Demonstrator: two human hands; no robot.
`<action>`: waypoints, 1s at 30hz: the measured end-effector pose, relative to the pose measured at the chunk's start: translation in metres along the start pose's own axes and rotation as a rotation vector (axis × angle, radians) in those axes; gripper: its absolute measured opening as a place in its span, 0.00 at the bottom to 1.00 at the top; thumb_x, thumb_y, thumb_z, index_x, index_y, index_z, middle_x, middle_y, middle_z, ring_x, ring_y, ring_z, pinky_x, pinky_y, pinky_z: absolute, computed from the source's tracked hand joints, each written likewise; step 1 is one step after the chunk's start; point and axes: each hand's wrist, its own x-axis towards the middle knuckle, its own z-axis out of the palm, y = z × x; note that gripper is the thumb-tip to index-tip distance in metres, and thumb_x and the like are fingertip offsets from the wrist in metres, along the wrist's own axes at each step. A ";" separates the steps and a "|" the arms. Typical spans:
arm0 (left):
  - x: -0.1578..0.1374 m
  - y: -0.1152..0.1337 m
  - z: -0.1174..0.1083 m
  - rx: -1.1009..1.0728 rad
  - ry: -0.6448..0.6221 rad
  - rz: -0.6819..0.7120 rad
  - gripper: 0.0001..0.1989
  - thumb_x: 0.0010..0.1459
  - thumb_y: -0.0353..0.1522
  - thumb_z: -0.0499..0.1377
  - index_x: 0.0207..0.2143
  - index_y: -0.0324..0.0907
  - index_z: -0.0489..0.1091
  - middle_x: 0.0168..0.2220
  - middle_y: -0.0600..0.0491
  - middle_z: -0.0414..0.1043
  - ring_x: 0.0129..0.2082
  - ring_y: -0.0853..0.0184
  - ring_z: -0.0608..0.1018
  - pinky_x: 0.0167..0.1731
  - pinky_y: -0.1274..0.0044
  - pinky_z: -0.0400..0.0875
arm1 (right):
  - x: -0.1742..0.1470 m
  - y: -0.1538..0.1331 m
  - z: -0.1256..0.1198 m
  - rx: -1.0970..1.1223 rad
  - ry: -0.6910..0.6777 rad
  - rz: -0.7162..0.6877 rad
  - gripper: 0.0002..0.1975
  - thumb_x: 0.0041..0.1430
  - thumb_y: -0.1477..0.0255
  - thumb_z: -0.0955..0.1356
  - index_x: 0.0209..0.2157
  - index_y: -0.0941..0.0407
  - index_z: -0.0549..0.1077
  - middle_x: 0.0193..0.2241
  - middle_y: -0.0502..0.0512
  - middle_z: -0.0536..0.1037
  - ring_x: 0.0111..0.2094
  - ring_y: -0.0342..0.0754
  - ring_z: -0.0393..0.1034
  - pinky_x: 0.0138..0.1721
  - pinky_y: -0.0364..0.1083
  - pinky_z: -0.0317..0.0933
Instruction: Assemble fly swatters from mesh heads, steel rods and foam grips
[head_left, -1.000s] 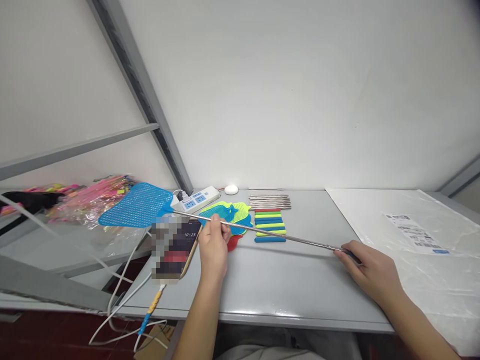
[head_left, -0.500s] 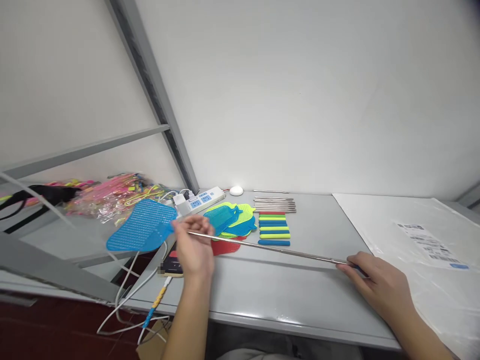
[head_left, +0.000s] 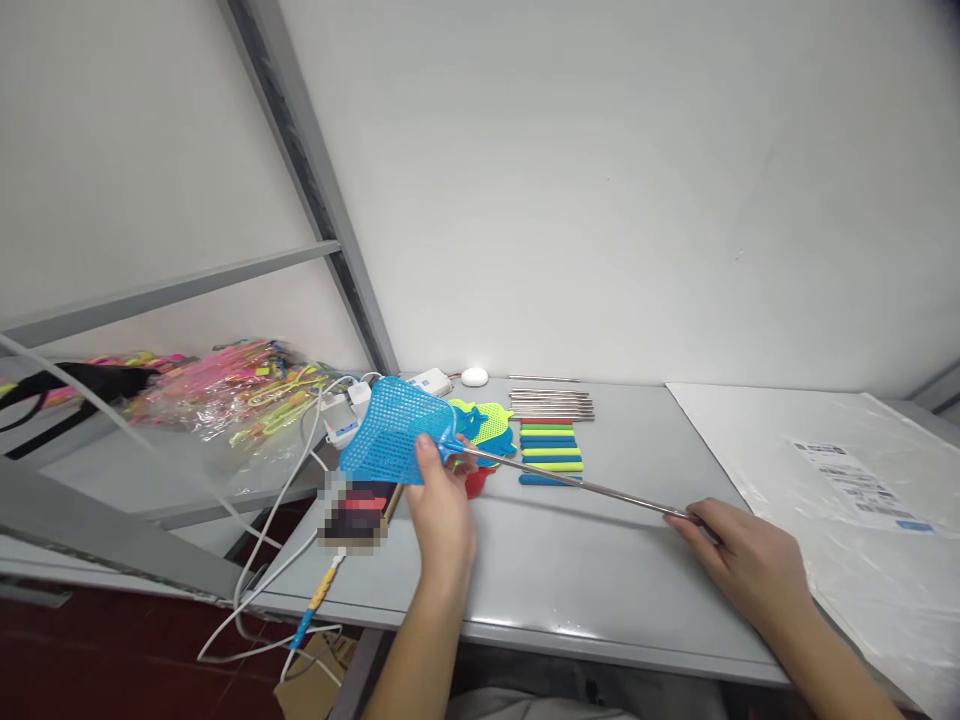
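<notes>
A: Your right hand (head_left: 742, 555) is curled around the handle end of the blue swatter (head_left: 390, 430), fingers closed on it.

B: Your left hand (head_left: 442, 505) pinches it near where the mesh meets the metal rod (head_left: 592, 488), thumb on top; the other fingers are partly hidden, so their exact hold is hard to judge.

A: You have it slanting above the grey table (head_left: 585, 575), mesh end to your left, just above the phone (head_left: 358, 518).

B: Beyond the rod, you face a row of coloured tubes (head_left: 551, 455), with loose swatter heads (head_left: 493, 425) left of them.

A: Farther back, you see thin metal sticks (head_left: 551, 405), then the wall (head_left: 600, 200).
</notes>
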 end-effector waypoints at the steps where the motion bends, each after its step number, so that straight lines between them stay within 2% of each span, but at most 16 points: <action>1: -0.009 -0.006 0.004 0.020 -0.007 -0.032 0.19 0.59 0.48 0.56 0.39 0.42 0.69 0.36 0.50 0.74 0.31 0.68 0.76 0.31 0.76 0.70 | 0.000 0.001 0.000 -0.025 0.008 0.012 0.23 0.65 0.55 0.61 0.23 0.54 0.71 0.18 0.49 0.71 0.20 0.43 0.66 0.21 0.43 0.48; 5: -0.042 -0.026 0.015 0.185 -0.114 -0.158 0.22 0.60 0.50 0.53 0.40 0.42 0.70 0.34 0.50 0.76 0.29 0.66 0.76 0.32 0.75 0.70 | 0.000 -0.004 -0.002 -0.072 0.024 0.030 0.25 0.65 0.53 0.60 0.20 0.54 0.67 0.14 0.48 0.67 0.17 0.43 0.62 0.20 0.43 0.45; 8: -0.067 -0.037 0.024 0.283 -0.256 -0.208 0.23 0.61 0.51 0.51 0.35 0.42 0.72 0.32 0.49 0.76 0.30 0.65 0.76 0.33 0.74 0.70 | 0.003 -0.020 0.000 -0.021 0.007 0.021 0.25 0.65 0.54 0.60 0.21 0.54 0.67 0.15 0.47 0.68 0.17 0.42 0.62 0.20 0.43 0.46; 11: -0.088 -0.045 0.034 0.247 -0.389 -0.238 0.25 0.63 0.51 0.47 0.33 0.41 0.73 0.34 0.47 0.77 0.31 0.65 0.77 0.33 0.74 0.70 | 0.007 -0.037 0.001 0.037 -0.005 0.033 0.24 0.66 0.55 0.59 0.23 0.54 0.68 0.16 0.48 0.70 0.17 0.43 0.64 0.21 0.43 0.46; 14: -0.095 -0.047 0.040 0.195 -0.399 -0.238 0.24 0.65 0.49 0.46 0.35 0.41 0.72 0.36 0.47 0.78 0.32 0.66 0.77 0.34 0.75 0.70 | 0.010 -0.048 0.001 0.040 -0.011 0.058 0.23 0.66 0.55 0.59 0.23 0.54 0.67 0.17 0.48 0.71 0.17 0.43 0.64 0.20 0.43 0.45; 18: -0.083 -0.040 0.040 0.201 -0.414 -0.217 0.23 0.65 0.47 0.47 0.38 0.41 0.72 0.37 0.47 0.78 0.35 0.65 0.78 0.35 0.75 0.70 | 0.016 -0.057 -0.004 0.089 -0.045 0.060 0.22 0.68 0.57 0.58 0.25 0.54 0.67 0.17 0.48 0.72 0.17 0.43 0.65 0.20 0.43 0.47; 20: -0.070 -0.033 0.038 0.190 -0.407 -0.198 0.21 0.64 0.47 0.50 0.40 0.40 0.72 0.38 0.46 0.78 0.37 0.64 0.78 0.35 0.74 0.70 | 0.020 -0.060 -0.007 0.181 -0.074 0.028 0.18 0.69 0.60 0.58 0.31 0.54 0.69 0.22 0.50 0.76 0.22 0.45 0.70 0.22 0.43 0.52; 23: -0.047 -0.020 0.034 0.122 -0.325 -0.163 0.20 0.62 0.46 0.54 0.45 0.40 0.70 0.38 0.46 0.79 0.38 0.62 0.79 0.35 0.74 0.70 | 0.021 -0.061 -0.009 0.296 -0.122 -0.002 0.12 0.69 0.65 0.58 0.39 0.54 0.70 0.29 0.53 0.78 0.27 0.46 0.72 0.27 0.43 0.57; 26: -0.026 -0.010 0.031 0.103 -0.275 -0.127 0.19 0.60 0.46 0.56 0.44 0.40 0.69 0.37 0.46 0.79 0.37 0.63 0.80 0.33 0.75 0.70 | 0.018 -0.063 -0.008 0.349 -0.201 0.015 0.12 0.69 0.65 0.58 0.35 0.53 0.69 0.23 0.49 0.75 0.22 0.45 0.69 0.25 0.43 0.55; 30: -0.021 -0.009 0.032 0.130 -0.263 -0.079 0.19 0.60 0.47 0.55 0.34 0.39 0.71 0.35 0.47 0.79 0.33 0.64 0.80 0.34 0.74 0.72 | 0.016 -0.078 -0.004 0.450 -0.271 0.075 0.15 0.69 0.64 0.56 0.28 0.52 0.63 0.17 0.45 0.66 0.17 0.44 0.61 0.21 0.43 0.51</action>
